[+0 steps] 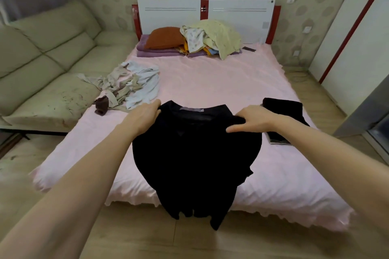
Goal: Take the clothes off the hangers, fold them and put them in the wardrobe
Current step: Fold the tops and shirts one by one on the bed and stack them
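A black top (195, 153) hangs in front of me over the near edge of the pink bed (221, 82), its neckline with a grey label turned toward me. My left hand (145, 116) grips its left shoulder and my right hand (250, 120) pinches its right shoulder. Its hem hangs past the bed's foot toward the floor. No hanger is visible in it. A folded black garment (284, 109) lies on the bed just right of my right hand.
A heap of pale crumpled clothes (130, 86) lies on the bed's left side. Pillows and more clothes (202, 38) are piled at the headboard. A beige sofa (42, 65) runs along the left. White wardrobe doors (357, 48) stand at the right. A flat dark object (277, 137) peeks from under my right forearm.
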`<state>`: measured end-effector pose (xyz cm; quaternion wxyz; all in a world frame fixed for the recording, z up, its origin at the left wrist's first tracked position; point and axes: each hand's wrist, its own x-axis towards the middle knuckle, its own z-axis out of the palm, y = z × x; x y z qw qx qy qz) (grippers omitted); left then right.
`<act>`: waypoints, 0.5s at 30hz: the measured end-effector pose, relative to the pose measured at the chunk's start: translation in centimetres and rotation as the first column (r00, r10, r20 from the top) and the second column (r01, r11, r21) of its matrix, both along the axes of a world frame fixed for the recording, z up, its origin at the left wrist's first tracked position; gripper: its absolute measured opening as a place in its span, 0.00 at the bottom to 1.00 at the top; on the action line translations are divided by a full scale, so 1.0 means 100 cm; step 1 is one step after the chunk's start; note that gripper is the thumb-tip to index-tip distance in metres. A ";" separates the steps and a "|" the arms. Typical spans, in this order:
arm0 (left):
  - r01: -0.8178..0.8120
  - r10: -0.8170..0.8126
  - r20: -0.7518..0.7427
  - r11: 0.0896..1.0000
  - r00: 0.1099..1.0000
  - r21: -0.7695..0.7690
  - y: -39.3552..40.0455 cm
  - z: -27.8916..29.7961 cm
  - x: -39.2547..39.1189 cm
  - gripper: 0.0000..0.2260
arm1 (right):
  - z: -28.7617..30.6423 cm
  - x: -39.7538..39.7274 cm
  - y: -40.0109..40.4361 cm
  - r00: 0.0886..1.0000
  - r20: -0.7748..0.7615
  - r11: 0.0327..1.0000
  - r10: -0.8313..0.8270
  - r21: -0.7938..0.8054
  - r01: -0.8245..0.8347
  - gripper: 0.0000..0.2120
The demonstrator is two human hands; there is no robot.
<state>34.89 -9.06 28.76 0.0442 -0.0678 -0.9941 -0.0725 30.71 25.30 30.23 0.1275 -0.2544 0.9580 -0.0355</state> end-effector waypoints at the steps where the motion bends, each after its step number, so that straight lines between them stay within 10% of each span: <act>1: -0.004 0.004 -0.014 1.000 1.000 -0.020 0.002 0.002 0.000 0.07 | -0.002 0.000 -0.001 0.999 0.045 0.998 0.004 0.067 -0.007 0.25; 10: -0.004 -0.014 -0.122 0.989 0.992 -0.149 0.057 0.017 -0.012 0.07 | 0.013 -0.005 0.000 0.904 -0.197 0.831 -0.381 0.356 0.428 0.16; 15: -0.155 0.143 -0.117 0.983 0.983 -0.100 0.052 0.008 -0.010 0.06 | 0.010 -0.017 -0.002 0.895 0.139 0.893 -0.423 -0.105 0.438 0.08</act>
